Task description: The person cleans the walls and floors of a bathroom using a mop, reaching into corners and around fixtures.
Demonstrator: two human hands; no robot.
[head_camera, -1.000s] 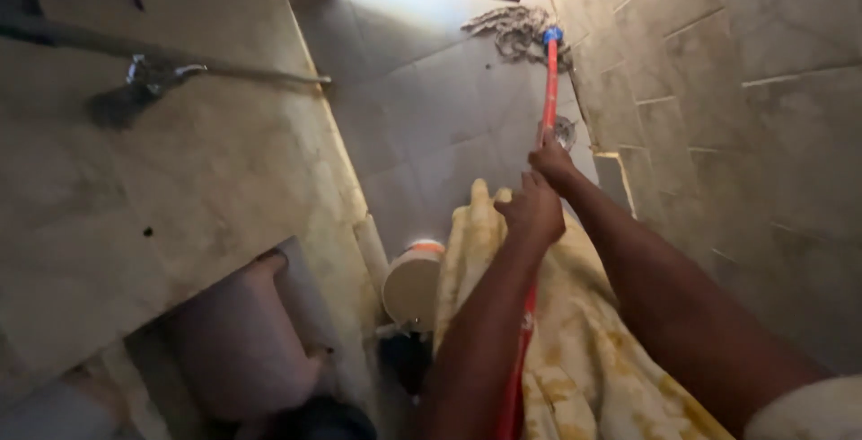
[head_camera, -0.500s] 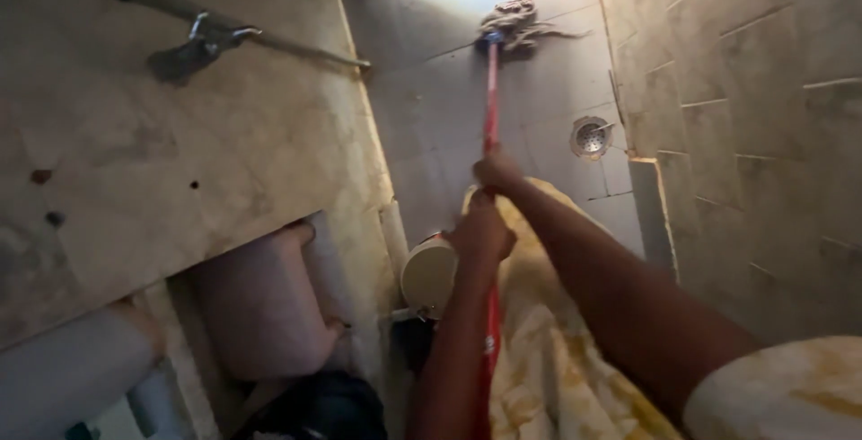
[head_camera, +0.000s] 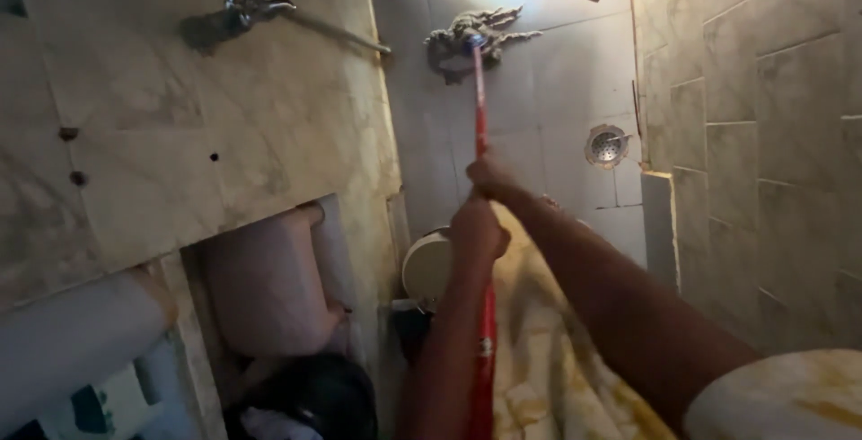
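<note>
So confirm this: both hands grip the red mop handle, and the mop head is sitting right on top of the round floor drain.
Not quite. In the head view both hands, left hand and right hand, grip the red mop handle, but the mop head lies well apart from the round floor drain, farther up the tiles.

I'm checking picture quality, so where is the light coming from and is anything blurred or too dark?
Head view: daylight glares on the far grey floor tiles beyond the grey string mop head; the lower left corner is dark; forearms and red mop handle look soft.
</note>
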